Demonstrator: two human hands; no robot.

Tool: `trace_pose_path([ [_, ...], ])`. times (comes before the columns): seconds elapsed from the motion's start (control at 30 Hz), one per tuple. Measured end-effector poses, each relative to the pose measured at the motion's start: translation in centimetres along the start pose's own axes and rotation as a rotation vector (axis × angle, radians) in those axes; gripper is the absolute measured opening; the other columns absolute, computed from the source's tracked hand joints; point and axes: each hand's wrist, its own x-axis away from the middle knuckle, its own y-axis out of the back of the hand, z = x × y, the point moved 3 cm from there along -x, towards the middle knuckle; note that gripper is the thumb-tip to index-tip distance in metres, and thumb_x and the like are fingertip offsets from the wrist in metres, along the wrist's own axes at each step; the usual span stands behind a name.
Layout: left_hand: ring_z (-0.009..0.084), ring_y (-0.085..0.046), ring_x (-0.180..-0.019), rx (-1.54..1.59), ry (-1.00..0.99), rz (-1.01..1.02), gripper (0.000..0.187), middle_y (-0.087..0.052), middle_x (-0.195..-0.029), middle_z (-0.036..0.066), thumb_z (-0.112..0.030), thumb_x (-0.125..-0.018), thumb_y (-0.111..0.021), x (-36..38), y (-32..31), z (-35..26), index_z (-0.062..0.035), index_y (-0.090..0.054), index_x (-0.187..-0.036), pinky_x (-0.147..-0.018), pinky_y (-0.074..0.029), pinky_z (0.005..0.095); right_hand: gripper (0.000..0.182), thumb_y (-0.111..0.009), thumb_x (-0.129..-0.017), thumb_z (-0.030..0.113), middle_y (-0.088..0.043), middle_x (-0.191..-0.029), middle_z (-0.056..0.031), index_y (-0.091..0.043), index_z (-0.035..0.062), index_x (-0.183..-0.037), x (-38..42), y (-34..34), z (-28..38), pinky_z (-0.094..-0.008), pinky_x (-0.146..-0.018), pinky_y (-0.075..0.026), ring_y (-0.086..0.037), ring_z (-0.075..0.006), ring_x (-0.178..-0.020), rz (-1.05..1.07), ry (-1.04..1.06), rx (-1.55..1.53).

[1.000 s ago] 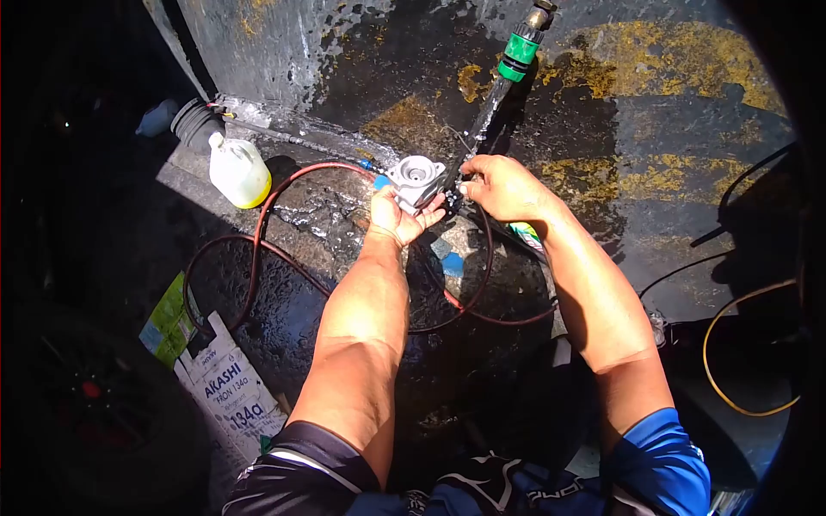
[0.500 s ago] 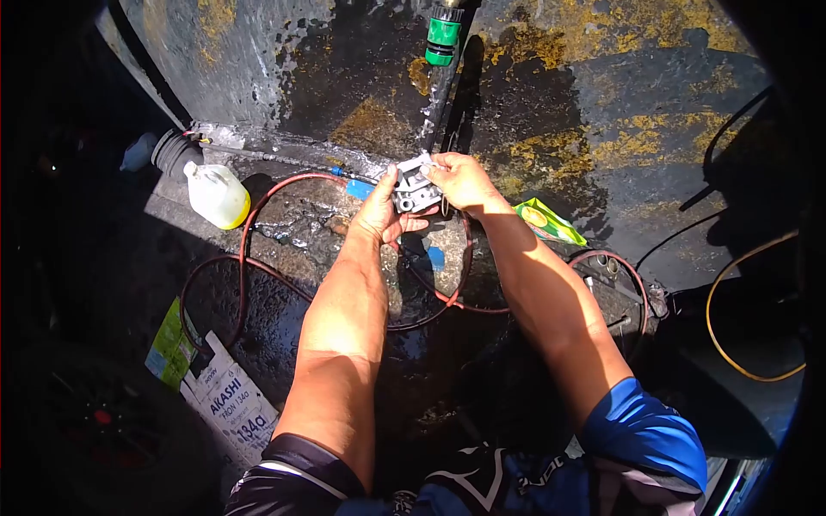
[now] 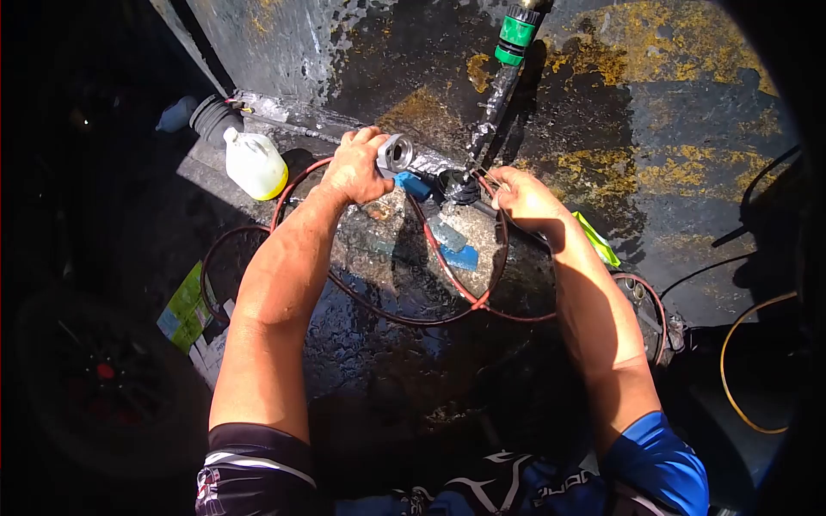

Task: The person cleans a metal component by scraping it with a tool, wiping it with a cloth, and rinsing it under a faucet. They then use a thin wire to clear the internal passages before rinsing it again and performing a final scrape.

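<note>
A silver metal part with a round bore [image 3: 397,153] is gripped in my left hand [image 3: 354,168], its open end facing up. My right hand [image 3: 527,201] is apart from it to the right, thumb and fingers pinched on a thin wire-like piece [image 3: 490,178]. What exactly that piece is, I cannot make out. Water runs down from a green hose connector [image 3: 516,36] at the top and lands just left of my right fingertips. Blue pieces [image 3: 413,185] lie just below the metal part.
A red hose [image 3: 397,320] loops over the wet ground. A white jug with yellow liquid [image 3: 255,167] stands at left, near a black ribbed boot [image 3: 212,119]. A green packet [image 3: 595,239] lies beyond my right forearm. A yellow cable [image 3: 730,387] curves at right.
Both hands were together on the metal part under the water. My left hand has carried it left and turned it; my right hand has let go of it and moved right.
</note>
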Motion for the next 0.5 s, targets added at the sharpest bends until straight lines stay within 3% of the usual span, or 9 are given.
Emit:
trace_pose_path([
  [0.03, 0.0392, -0.050, -0.125, -0.044, -0.038, -0.017, 0.068, -0.057, -0.131, 0.020, -0.030, -0.065, -0.076, 2.1, 0.0, 1.0, -0.0053, -0.061, -0.127, -0.109, -0.040, 0.0460, 0.047, -0.049, -0.087, -0.002, -0.066, -0.096, -0.0055, -0.057, -0.0005, -0.133, -0.5, -0.9, -1.0, -0.0308, -0.080, -0.051, -0.061, -0.0128, -0.087, -0.123, 0.106, 0.180],
  [0.1, 0.0352, -0.055, -0.121, 0.212, 0.212, -0.031, 0.062, -0.060, -0.131, 0.016, -0.026, -0.070, -0.076, 7.0, -0.8, 2.7, -0.0032, -0.061, -0.126, -0.105, -0.044, 0.0443, 0.049, -0.048, -0.087, -0.003, -0.066, -0.098, -0.0049, -0.058, 0.0021, -0.134, -1.1, -2.3, -2.3, -0.0296, -0.081, -0.050, -0.059, -0.0127, -0.087, 0.068, -0.031, -0.001],
  [0.13, 0.0296, -0.061, -0.117, 0.900, 0.552, -0.010, 0.054, -0.061, -0.132, 0.012, -0.022, -0.078, -0.074, 10.3, -1.0, 2.3, -0.0024, -0.061, -0.126, -0.097, -0.050, 0.0402, 0.049, -0.048, -0.088, -0.003, -0.066, -0.098, -0.0053, -0.057, 0.0019, -0.136, -0.8, -3.1, -1.3, -0.0291, -0.082, -0.049, -0.058, -0.0126, -0.087, 0.138, 0.019, -0.003],
  [0.17, 0.0261, -0.064, -0.114, 1.187, 0.615, -0.100, 0.050, -0.063, -0.131, 0.010, -0.019, -0.085, -0.072, 13.7, -2.7, 3.7, -0.0031, -0.058, -0.131, -0.097, -0.052, 0.0385, 0.049, -0.048, -0.089, -0.003, -0.066, -0.099, -0.0057, -0.057, 0.0017, -0.137, -0.3, -4.1, 0.0, -0.0287, -0.082, -0.049, -0.058, -0.0126, -0.087, 0.214, 0.069, -0.004],
  [0.2, 0.0272, -0.062, -0.118, 1.552, 0.679, -0.199, 0.054, -0.061, -0.133, 0.012, -0.019, -0.087, -0.071, 16.4, -2.8, 3.0, -0.0027, -0.054, -0.135, -0.101, -0.051, 0.0414, 0.046, -0.049, -0.092, -0.002, -0.067, -0.098, -0.0074, -0.056, 0.0019, -0.137, 0.5, -5.0, 2.2, -0.0293, -0.081, -0.050, -0.059, -0.0130, -0.085, 0.204, 0.339, 0.084],
  [0.23, 0.0283, -0.060, -0.121, 1.919, 0.719, -0.317, 0.058, -0.060, -0.134, 0.014, -0.018, -0.088, -0.070, 18.9, -3.0, 1.9, -0.0023, -0.049, -0.140, -0.104, -0.049, 0.0442, 0.043, -0.049, -0.095, -0.001, -0.068, -0.099, -0.0087, -0.056, 0.0013, -0.137, 1.2, -6.4, 3.5, -0.0310, -0.080, -0.050, -0.060, -0.0150, -0.083, 0.264, 0.139, 0.066],
  [0.3, 0.0319, -0.058, -0.125, 2.056, 0.625, -0.427, 0.071, -0.056, -0.139, 0.014, -0.028, -0.086, -0.074, 23.7, -4.0, 1.2, -0.0069, -0.042, -0.146, -0.108, -0.046, 0.0523, 0.043, -0.052, -0.095, 0.001, -0.068, -0.099, -0.0126, -0.057, 0.0038, -0.137, 2.0, -9.3, 6.0, -0.0338, -0.079, -0.052, -0.064, -0.0211, -0.082, 0.325, 0.120, 0.074],
  [0.37, 0.0327, -0.057, -0.126, 2.082, 0.618, -0.454, 0.075, -0.056, -0.139, 0.014, -0.039, -0.085, -0.073, 26.5, -4.0, 0.2, -0.0066, -0.043, -0.145, -0.108, -0.046, 0.0542, 0.043, -0.052, -0.095, 0.002, -0.068, -0.102, -0.0171, -0.058, 0.0065, -0.137, 2.6, -12.2, 8.2, -0.0380, -0.084, -0.051, -0.065, -0.0279, -0.092, 0.384, 0.318, 0.216],
  [0.5, 0.0335, -0.056, -0.127, 2.060, 0.593, -0.485, 0.074, -0.057, -0.138, 0.014, -0.038, -0.084, -0.073, 28.8, -3.5, -0.4, -0.0063, -0.045, -0.144, -0.108, -0.045, 0.0567, 0.041, -0.055, -0.095, 0.007, -0.066, -0.098, -0.0204, -0.058, 0.0087, -0.136, 3.5, -15.7, 11.4, -0.0424, -0.083, -0.050, -0.064, -0.0375, -0.095, 0.508, 0.377, 0.337],
])
